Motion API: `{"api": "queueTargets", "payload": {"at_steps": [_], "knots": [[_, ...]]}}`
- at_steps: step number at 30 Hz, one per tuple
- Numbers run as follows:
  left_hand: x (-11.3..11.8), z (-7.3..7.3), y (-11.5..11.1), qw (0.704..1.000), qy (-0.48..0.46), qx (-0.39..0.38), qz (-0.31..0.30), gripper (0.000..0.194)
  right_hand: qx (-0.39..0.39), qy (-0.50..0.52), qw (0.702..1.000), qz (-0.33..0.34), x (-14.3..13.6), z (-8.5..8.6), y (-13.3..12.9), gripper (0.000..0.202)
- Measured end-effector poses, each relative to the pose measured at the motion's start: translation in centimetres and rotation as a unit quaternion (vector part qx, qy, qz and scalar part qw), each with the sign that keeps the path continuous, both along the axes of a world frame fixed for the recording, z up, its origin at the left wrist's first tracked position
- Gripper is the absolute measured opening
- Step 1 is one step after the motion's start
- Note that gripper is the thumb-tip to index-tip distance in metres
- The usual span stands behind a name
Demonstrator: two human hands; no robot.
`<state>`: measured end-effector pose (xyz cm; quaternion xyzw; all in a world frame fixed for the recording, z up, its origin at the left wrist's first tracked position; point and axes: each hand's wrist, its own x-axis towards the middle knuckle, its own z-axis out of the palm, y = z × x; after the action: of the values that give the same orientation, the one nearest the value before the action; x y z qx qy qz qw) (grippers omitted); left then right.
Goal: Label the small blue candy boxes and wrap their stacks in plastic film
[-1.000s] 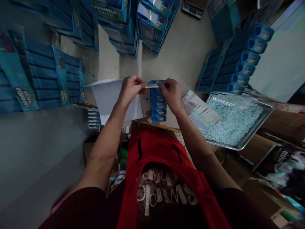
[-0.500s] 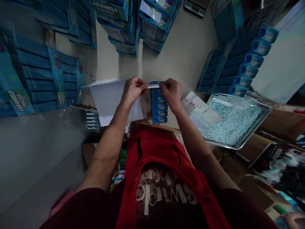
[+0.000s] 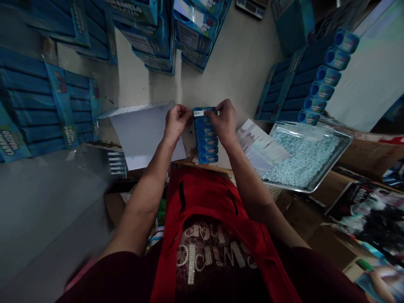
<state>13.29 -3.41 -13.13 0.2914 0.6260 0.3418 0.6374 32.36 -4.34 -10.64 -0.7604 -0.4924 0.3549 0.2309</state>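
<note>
A column of small blue boxes [image 3: 207, 141] lies on the table in front of me, its near end by the wooden edge. Across its far end is a small white strip [image 3: 198, 113]. My left hand [image 3: 177, 122] is at the left end of the strip, thumb and fingers pinched together; what they grip is too small to tell. My right hand [image 3: 224, 120] bends over the right side of the far box, its index finger touching the strip's right end and its other fingers at the box's right edge.
White paper sheets [image 3: 143, 136] lie at left, a printed sheet [image 3: 261, 145] at right. Beyond it is a metal tray [image 3: 331, 164] of small pale-blue pieces. Blue box packs stand at left [image 3: 28, 97], at the back [image 3: 154, 38] and at right [image 3: 292, 84].
The white strip, held up between both hands before, now lies against the far box. My right index finger has reached onto it. The whole view has shifted slightly.
</note>
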Motion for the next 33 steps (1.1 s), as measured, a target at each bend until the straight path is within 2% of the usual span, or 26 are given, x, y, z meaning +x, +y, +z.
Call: {"api": "queueTargets", "payload": {"at_steps": [4,7,10,12,15,17,19,20,22,24,26,29,31,33], "knots": [[1.5,-1.0,-1.2,0.996,-0.042,-0.038,0.068,0.035,0.001,0.056,0.998,-0.037,0.2,-1.4,-0.8,0.042],[3.1,-1.4,-2.3,0.989,-0.042,-0.053,0.132,0.041,0.02,0.06,0.998,-0.025,-0.4,-1.5,-1.3,0.038],[4.4,-1.8,-2.8,0.983,0.003,-0.037,0.181,0.04,0.031,0.039,0.999,-0.017,-0.8,-1.3,-1.4,0.029],[4.4,-2.1,-2.6,0.982,0.044,-0.031,0.183,0.038,0.033,0.037,0.999,-0.012,-0.6,-1.0,-1.4,0.023],[2.5,-1.7,-2.2,0.98,0.113,-0.022,0.161,0.035,0.037,0.053,0.998,0.008,0.3,-0.4,-2.5,0.023],[0.8,-0.2,-2.5,0.965,0.205,0.028,0.162,0.031,0.046,0.062,0.997,0.016,1.5,0.1,-4.6,0.029],[0.3,2.4,-3.6,0.933,0.311,0.103,0.153,0.024,0.059,0.057,0.997,0.01,3.3,0.7,-7.8,0.037],[0.7,3.9,-4.3,0.917,0.349,0.141,0.133,0.02,0.065,0.046,0.997,0.001,4.4,0.9,-9.7,0.038],[3.2,6.6,-5.8,0.902,0.367,0.219,0.052,0.013,0.073,0.005,0.997,-0.018,7.1,1.4,-13.4,0.036],[7.5,7.9,-6.7,0.902,0.32,0.283,-0.055,0.014,0.084,-0.056,0.994,-0.047,10.2,1.8,-16.6,0.034],[12.6,7.0,-6.4,0.909,0.245,0.307,-0.136,0.026,0.105,-0.125,0.982,-0.09,13.5,2.3,-18.7,0.032],[19.0,2.7,-3.7,0.94,0.172,0.235,-0.175,0.056,0.143,-0.184,0.962,-0.144,17.8,3.2,-19.7,0.024],[21.4,-0.2,-1.7,0.955,0.157,0.137,-0.211,0.061,0.155,-0.186,0.958,-0.156,19.8,3.7,-19.4,0.019],[22.2,-1.8,-0.6,0.959,0.108,0.048,-0.257,0.047,0.153,-0.168,0.962,-0.151,20.6,4.0,-18.9,0.019]]}}
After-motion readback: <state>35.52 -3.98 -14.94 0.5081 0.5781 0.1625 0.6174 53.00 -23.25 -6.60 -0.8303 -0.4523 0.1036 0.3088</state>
